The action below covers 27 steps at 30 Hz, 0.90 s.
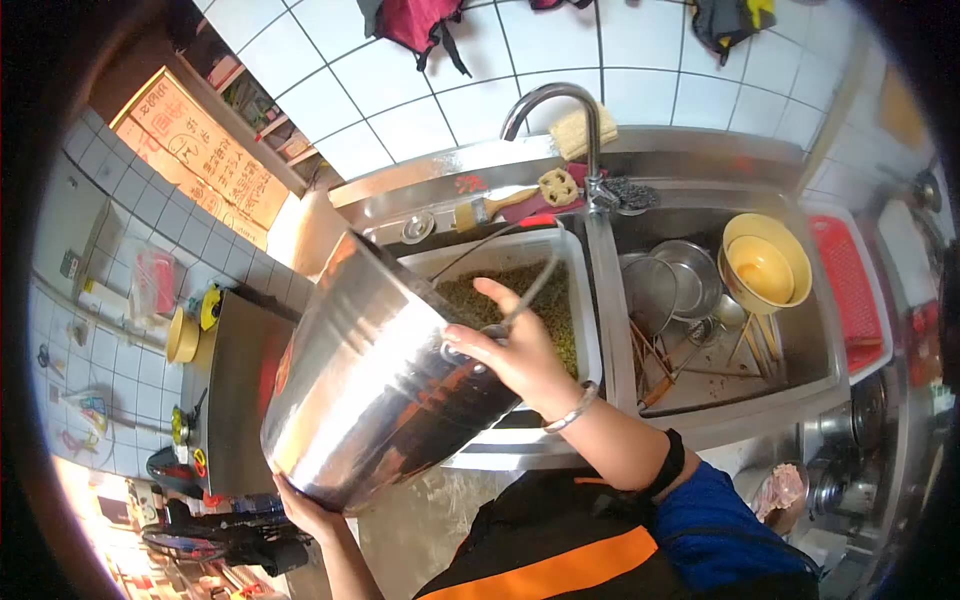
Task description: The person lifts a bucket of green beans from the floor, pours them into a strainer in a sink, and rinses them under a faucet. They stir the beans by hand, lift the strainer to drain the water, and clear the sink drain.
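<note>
Gleaming tapered steel bucket [370, 390], tilted over the white tub [591, 310]

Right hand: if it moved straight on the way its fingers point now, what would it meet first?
Probably the green beans in the white plastic tub. The right hand, gripping the steel bucket at its rim, points toward them. Depth is unclear.

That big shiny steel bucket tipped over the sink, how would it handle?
Probably rigid: the steel bucket keeps its shape. Likely slippery, its wall looks smooth and polished. Perhaps heavy, since the left hand props its base while the right hand grips the rim.
</note>
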Available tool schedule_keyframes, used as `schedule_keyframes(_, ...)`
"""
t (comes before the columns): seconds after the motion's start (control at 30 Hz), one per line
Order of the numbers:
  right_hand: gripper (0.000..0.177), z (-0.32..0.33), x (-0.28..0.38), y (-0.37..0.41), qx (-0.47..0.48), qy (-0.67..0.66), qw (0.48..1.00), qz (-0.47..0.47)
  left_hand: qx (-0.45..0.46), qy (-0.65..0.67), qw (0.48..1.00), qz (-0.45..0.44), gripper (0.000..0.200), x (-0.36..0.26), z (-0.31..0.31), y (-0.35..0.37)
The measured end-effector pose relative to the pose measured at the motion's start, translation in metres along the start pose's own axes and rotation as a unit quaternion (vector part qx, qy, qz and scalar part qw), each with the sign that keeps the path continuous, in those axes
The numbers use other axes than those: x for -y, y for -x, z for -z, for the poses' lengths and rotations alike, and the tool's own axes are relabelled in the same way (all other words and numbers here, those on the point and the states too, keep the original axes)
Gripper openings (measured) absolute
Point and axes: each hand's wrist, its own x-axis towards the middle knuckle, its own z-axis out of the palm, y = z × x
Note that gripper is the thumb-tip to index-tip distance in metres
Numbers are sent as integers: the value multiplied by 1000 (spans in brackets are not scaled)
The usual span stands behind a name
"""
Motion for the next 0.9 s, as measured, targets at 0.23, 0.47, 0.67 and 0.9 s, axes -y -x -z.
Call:
schedule_keyframes(0.23,49,-33,17,-1,141,224,958,110,206,22,969,134,47,-29,56,7)
schedule_keyframes(0.47,35,-40,47,-16,330,472,796,189,313,-392,848,-168,25,-93,66,-64)
schedule_keyframes(0.67,31,-38,52,-40,385,465,785,141,392,-286,744,-459,35,-141,-89,-18)
schedule_keyframes(0.9,36,-36,77,-45,437,491,739,146,610,-525,520,-286,40,-142,-215,-33)
